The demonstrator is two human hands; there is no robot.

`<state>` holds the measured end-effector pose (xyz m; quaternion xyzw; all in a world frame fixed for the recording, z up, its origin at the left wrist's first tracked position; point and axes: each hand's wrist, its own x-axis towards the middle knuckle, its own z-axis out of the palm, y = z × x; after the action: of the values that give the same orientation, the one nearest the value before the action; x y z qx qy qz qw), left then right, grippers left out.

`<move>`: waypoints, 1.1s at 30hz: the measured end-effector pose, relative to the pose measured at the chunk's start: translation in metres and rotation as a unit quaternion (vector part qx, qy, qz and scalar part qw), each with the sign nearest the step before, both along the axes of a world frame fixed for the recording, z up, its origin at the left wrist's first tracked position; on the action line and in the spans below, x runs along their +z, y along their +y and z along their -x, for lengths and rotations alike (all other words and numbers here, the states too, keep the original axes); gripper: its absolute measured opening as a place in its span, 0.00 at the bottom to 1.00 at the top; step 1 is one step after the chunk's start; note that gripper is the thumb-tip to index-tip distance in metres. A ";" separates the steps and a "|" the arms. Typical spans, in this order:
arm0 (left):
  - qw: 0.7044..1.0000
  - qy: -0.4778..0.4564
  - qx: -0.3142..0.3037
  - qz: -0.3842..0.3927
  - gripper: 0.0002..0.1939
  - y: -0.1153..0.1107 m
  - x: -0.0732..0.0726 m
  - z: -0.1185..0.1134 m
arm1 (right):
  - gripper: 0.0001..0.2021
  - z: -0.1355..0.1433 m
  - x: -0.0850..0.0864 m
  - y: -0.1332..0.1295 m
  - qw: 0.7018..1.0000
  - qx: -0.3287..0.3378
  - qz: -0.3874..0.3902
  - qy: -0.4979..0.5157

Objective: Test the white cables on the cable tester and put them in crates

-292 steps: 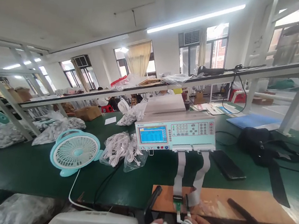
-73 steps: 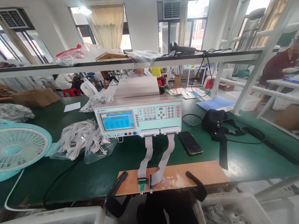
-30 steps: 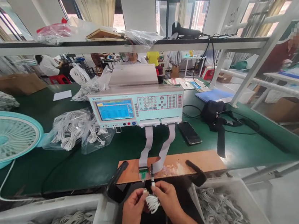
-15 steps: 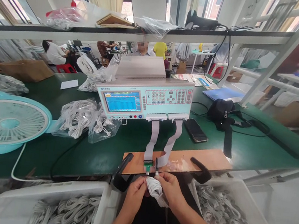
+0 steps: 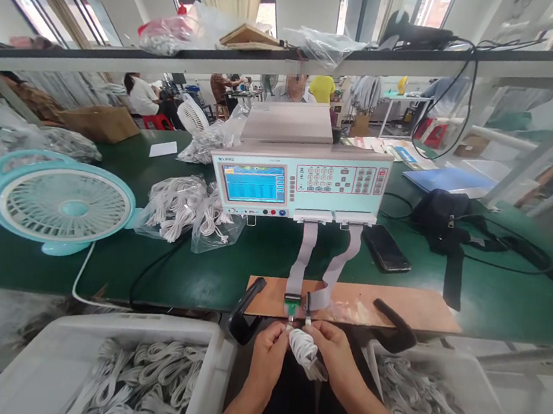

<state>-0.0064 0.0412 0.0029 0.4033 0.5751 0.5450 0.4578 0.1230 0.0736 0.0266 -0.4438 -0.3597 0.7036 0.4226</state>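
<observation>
A coiled white cable [image 5: 303,348] hangs between my two hands at the table's front edge. My left hand [image 5: 269,350] is closed in a pinch on one end of it, just below a small green circuit board [image 5: 292,308]. Pinching the cable's other end, my right hand [image 5: 332,348] sits at the connector of the second grey ribbon cable [image 5: 334,278]. Whether the plugs are fully seated I cannot tell. Both ribbons run up to a bench tester [image 5: 300,180] with a lit blue screen.
White bins of coiled cables stand at left [image 5: 217,361] and right [image 5: 443,362]. Black clamps [image 5: 246,311] hold a wooden board [image 5: 410,305] to the green table. A turquoise fan [image 5: 68,205], bagged cables [image 5: 176,205], a phone [image 5: 386,247] and a black bag [image 5: 439,213] lie around the tester.
The camera view has turned left, so the scene sits farther right. Both hands stay on the cable ends at the connectors, with little visible movement.
</observation>
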 end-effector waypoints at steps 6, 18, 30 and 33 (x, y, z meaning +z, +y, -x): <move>0.997 -0.054 0.039 0.028 0.16 0.002 0.004 -0.011 | 0.17 -0.001 0.001 0.000 1.000 0.003 0.000 0.018; 0.917 0.383 0.111 0.015 0.16 -0.060 0.021 0.095 | 0.15 0.000 0.012 0.002 0.994 -0.004 0.026 -0.106; 0.717 0.604 0.076 0.341 0.32 -0.196 -0.091 0.322 | 0.14 0.002 0.012 0.003 0.989 -0.017 0.024 -0.142; 0.716 0.604 0.055 0.345 0.25 -0.195 -0.102 0.333 | 0.13 0.003 0.014 0.002 0.986 -0.003 -0.018 -0.166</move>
<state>-0.3393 -0.1542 -0.0987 0.4284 0.8988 -0.0261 0.0894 0.1195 0.0753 0.0403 -0.5481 -0.4360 0.6125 0.3666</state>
